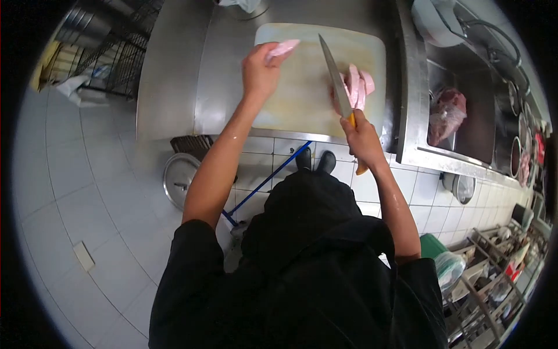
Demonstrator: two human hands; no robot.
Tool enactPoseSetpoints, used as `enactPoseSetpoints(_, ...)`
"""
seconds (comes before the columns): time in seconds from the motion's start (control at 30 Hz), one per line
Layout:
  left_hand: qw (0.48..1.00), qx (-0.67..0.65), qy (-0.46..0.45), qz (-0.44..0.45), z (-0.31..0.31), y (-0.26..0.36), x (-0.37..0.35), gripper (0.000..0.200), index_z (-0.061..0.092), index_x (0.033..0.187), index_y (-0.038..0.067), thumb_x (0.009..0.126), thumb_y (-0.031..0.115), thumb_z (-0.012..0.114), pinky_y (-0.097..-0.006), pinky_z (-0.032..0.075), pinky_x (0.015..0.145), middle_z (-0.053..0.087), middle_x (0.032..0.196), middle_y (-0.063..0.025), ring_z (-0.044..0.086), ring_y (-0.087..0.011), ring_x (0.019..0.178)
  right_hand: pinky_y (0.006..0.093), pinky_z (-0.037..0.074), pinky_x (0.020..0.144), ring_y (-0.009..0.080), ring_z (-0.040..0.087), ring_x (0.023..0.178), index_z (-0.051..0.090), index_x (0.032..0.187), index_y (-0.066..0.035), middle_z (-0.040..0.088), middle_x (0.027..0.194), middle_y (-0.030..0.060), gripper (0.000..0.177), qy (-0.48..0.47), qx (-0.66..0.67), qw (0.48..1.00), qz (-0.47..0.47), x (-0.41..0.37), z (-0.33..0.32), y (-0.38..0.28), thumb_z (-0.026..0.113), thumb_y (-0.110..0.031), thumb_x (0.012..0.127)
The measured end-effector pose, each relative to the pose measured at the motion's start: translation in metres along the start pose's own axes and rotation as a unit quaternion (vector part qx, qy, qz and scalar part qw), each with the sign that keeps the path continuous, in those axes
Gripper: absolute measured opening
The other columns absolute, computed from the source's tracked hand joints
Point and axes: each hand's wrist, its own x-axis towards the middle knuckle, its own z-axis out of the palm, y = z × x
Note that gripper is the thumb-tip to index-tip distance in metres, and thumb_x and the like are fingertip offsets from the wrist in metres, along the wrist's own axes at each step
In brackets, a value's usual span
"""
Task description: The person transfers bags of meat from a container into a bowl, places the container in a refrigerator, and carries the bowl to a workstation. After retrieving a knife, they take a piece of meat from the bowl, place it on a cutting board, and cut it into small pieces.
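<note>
My left hand [260,68] is closed on a slice of pale pink raw meat [285,49], held over the left side of a white cutting board [308,119]. A long knife [335,72] with a yellow handle is gripped in my right hand [364,141] near the board's front right. Its blade points up and to the left, away from me. Several strips of pink meat [361,84] lie together on the right part of the board, partly behind the blade.
A steel sink [474,136] to the right holds a large piece of raw meat [447,113] in clear plastic. At the board's left is a bare steel counter [168,75]. A round metal lid [181,179] and a blue pole [270,177] are below the counter edge.
</note>
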Motion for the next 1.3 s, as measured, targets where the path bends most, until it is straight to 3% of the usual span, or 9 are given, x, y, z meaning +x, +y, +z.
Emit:
enactPoseSetpoints(0.1, 0.981, 0.099, -0.080, 0.149, 0.024, -0.015, -0.052, 0.039, 0.067, 0.113, 0.005, 0.074, 0.005, 0.074, -0.0448, 0.044, 0.097, 0.062, 0.110, -0.0137, 0.056, -0.0349, 0.110, 0.0542, 0.048, 0.077, 0.0525, 0.062, 0.086, 0.049, 0.109, -0.001, 0.064, 0.087, 0.0331, 0.029, 0.013, -0.030, 0.999, -0.016, -0.008, -0.001, 0.004, 0.054, -0.027, 0.097)
enactPoseSetpoints(0.2, 0.970, 0.154, -0.117, 0.144, 0.040, -0.018, -0.114, 0.037, 0.066, 0.113, 0.002, 0.078, 0.009, 0.074, -0.0425, 0.043, 0.100, 0.059, 0.119, -0.0132, 0.053, -0.0326, 0.118, 0.0560, 0.047, 0.072, 0.0526, 0.061, 0.081, 0.048, 0.103, -0.001, 0.064, 0.080, 0.0320, 0.025, 0.029, -0.079, 0.995, -0.051, -0.024, -0.006, 0.005, 0.054, -0.024, 0.097)
enactPoseSetpoints(0.3, 0.980, 0.158, -0.055, 0.110, 0.039, -0.015, -0.126, 0.032, 0.066, 0.110, 0.002, 0.079, 0.010, 0.071, -0.0451, 0.042, 0.100, 0.059, 0.120, -0.0137, 0.052, -0.0342, 0.118, 0.0566, 0.046, 0.066, 0.0512, 0.061, 0.073, 0.048, 0.099, -0.001, 0.063, 0.074, 0.0299, 0.021, 0.011, -0.115, 0.989, -0.088, -0.049, -0.014, 0.006, 0.055, -0.021, 0.097)
enactPoseSetpoints(0.4, 0.975, 0.164, 0.003, 0.153, 0.040, -0.027, -0.111, 0.031, 0.065, 0.110, 0.006, 0.080, 0.014, 0.069, -0.0465, 0.039, 0.100, 0.058, 0.118, -0.0115, 0.051, -0.0338, 0.117, 0.0563, 0.047, 0.063, 0.0501, 0.062, 0.071, 0.049, 0.097, -0.001, 0.063, 0.073, 0.0295, 0.019, 0.008, -0.171, 0.975, -0.140, -0.083, -0.013, 0.018, 0.057, -0.018, 0.096)
enactPoseSetpoints(0.7, 0.976, 0.152, -0.033, 0.154, 0.051, -0.075, -0.085, 0.023, 0.064, 0.105, 0.004, 0.084, 0.014, 0.064, -0.0453, 0.043, 0.096, 0.060, 0.112, -0.0106, 0.055, -0.0313, 0.111, 0.0556, 0.049, 0.057, 0.0496, 0.062, 0.065, 0.045, 0.099, -0.001, 0.063, 0.069, 0.0287, 0.018, 0.000, -0.201, 0.974, -0.102, -0.099, 0.039, 0.018, 0.054, -0.016, 0.097)
enactPoseSetpoints(0.87, 0.976, 0.111, -0.024, 0.187, 0.043, -0.080, -0.088, 0.023, 0.063, 0.107, 0.005, 0.086, 0.015, 0.062, -0.0449, 0.043, 0.097, 0.060, 0.110, -0.0103, 0.055, -0.0318, 0.110, 0.0613, 0.046, 0.064, 0.0532, 0.061, 0.072, 0.040, 0.103, -0.002, 0.064, 0.074, 0.0301, 0.020, 0.000, -0.242, 0.970, -0.026, -0.094, 0.076, 0.009, 0.050, -0.018, 0.099)
enactPoseSetpoints(1.07, 0.967, 0.120, -0.017, 0.222, 0.041, -0.085, -0.081, 0.030, 0.060, 0.109, 0.005, 0.081, 0.016, 0.065, -0.0436, 0.043, 0.096, 0.058, 0.108, -0.0096, 0.055, -0.0293, 0.106, 0.0622, 0.046, 0.064, 0.0553, 0.059, 0.072, 0.042, 0.102, 0.000, 0.060, 0.074, 0.0354, 0.021, 0.050, -0.223, 0.969, -0.093, -0.014, 0.102, 0.007, 0.050, -0.018, 0.098)
enactPoseSetpoints(1.2, 0.971, 0.077, -0.029, 0.222, 0.038, -0.090, -0.071, 0.029, 0.062, 0.108, 0.003, 0.081, 0.010, 0.065, -0.0437, 0.044, 0.095, 0.058, 0.108, -0.0108, 0.055, -0.0310, 0.107, 0.0612, 0.047, 0.061, 0.0528, 0.061, 0.071, 0.046, 0.102, 0.002, 0.061, 0.074, 0.0342, 0.026, 0.124, -0.257, 0.936, -0.206, 0.084, 0.116, -0.001, 0.050, -0.023, 0.098)
enactPoseSetpoints(1.3, 0.975, 0.068, -0.043, 0.207, 0.039, -0.092, -0.071, 0.029, 0.063, 0.108, 0.003, 0.080, 0.009, 0.065, -0.0449, 0.043, 0.098, 0.058, 0.110, -0.0114, 0.054, -0.0315, 0.110, 0.0575, 0.050, 0.058, 0.0498, 0.062, 0.066, 0.049, 0.103, 0.003, 0.061, 0.071, 0.0308, 0.029, 0.107, -0.220, 0.948, -0.204, 0.141, 0.103, -0.022, 0.052, -0.026, 0.097)
